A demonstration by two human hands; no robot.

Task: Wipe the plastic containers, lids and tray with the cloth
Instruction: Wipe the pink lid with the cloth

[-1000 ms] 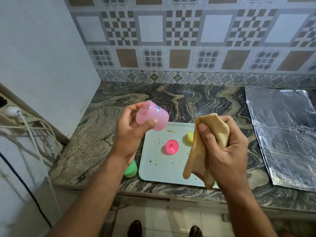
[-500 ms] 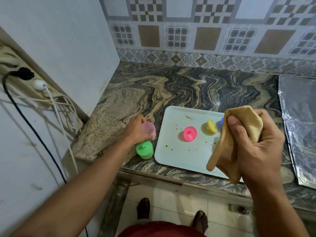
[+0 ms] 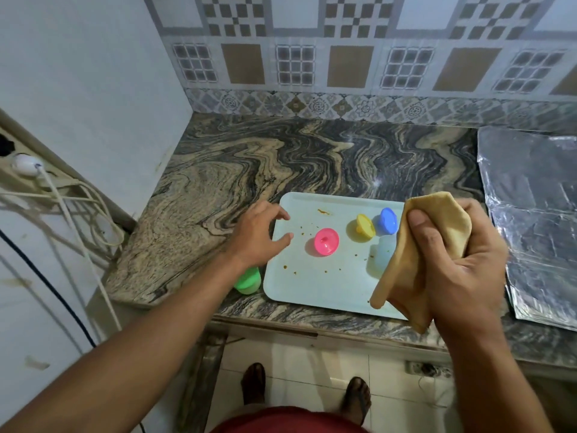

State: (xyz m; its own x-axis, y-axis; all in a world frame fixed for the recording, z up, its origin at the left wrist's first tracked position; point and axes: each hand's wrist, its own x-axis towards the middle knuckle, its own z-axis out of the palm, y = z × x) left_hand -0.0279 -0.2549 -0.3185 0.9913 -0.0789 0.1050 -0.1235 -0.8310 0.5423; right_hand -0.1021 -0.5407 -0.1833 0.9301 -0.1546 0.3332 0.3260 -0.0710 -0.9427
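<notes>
Nearest to us, our right hand [image 3: 462, 264] is closed round the bunched tan cloth [image 3: 418, 245], thumb pressed across its front, and holds it up above the near right part of the tray [image 3: 315, 289]. The cloth's long axis runs from a folded top, up and away, down to a loose corner that hangs toward the counter's front edge.

Our left hand [image 3: 259, 235] hovers over the tray's left edge with the fingers spread and lightly bent, holding nothing. Just under its wrist a green container [image 3: 248, 281] stands on the counter [image 3: 218, 182], off the tray and close to its near left corner. We judge that one wiped, since it sits apart from the rest; we cannot see whether another stands behind the hand.

The pale tray lies with its long side along the counter's front edge, and brown crumbs and a smear dot its surface, so it is plainly unwiped. On it, a pink lid [image 3: 326, 241] sits near the middle. Further right are a yellow lid [image 3: 365, 225] and a blue lid [image 3: 388, 220], close together, with a clear bluish container [image 3: 382, 253] partly hidden behind the cloth. Those four and the tray are, in our view, what is left.
</notes>
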